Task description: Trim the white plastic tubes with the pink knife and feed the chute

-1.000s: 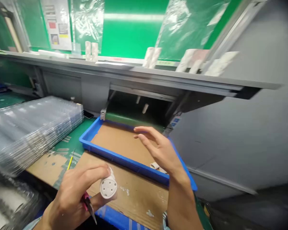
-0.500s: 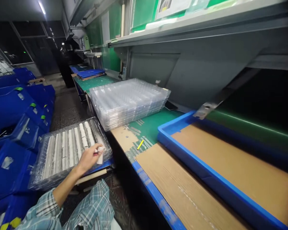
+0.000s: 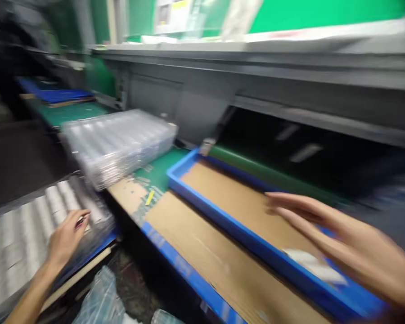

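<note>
Workbench [image 3: 158, 173] view now adds the right hand [image 3: 300, 216] above the blue tray [image 3: 178, 173].

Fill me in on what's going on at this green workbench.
A person is working at the green workbench with bare hands. Their left hand holds a small pink-handled tool, blurred, above a clear plastic tray of white cylinders. Their open right hand is over a blue plastic tray lined with brown cardboard, near a white piece lying in it. A stack of clear plastic trays sits on the bench.
</note>
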A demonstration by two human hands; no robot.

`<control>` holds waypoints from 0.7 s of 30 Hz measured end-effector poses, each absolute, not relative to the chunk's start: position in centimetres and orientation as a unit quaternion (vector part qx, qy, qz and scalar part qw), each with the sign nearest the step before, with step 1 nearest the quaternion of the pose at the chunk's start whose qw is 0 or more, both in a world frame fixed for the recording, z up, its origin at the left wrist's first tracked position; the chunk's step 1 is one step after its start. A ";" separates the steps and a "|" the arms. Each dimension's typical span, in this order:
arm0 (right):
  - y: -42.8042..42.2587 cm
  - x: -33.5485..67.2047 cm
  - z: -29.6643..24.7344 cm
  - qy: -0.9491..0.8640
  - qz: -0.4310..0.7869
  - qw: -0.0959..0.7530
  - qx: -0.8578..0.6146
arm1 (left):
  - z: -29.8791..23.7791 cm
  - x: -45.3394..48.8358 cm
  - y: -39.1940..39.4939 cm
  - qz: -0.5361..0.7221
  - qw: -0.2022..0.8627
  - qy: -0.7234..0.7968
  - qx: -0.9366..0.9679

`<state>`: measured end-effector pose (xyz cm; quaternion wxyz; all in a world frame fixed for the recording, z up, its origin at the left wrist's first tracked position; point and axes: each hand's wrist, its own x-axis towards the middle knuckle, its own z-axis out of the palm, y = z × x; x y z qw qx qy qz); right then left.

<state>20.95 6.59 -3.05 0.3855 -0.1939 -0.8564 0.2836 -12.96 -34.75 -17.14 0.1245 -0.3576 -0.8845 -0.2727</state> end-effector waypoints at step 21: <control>22.9 23.4 2.1 -0.672 0.169 0.468 -0.548 | -16.5 0.3 -5.2 -0.368 0.091 -0.334 -0.863</control>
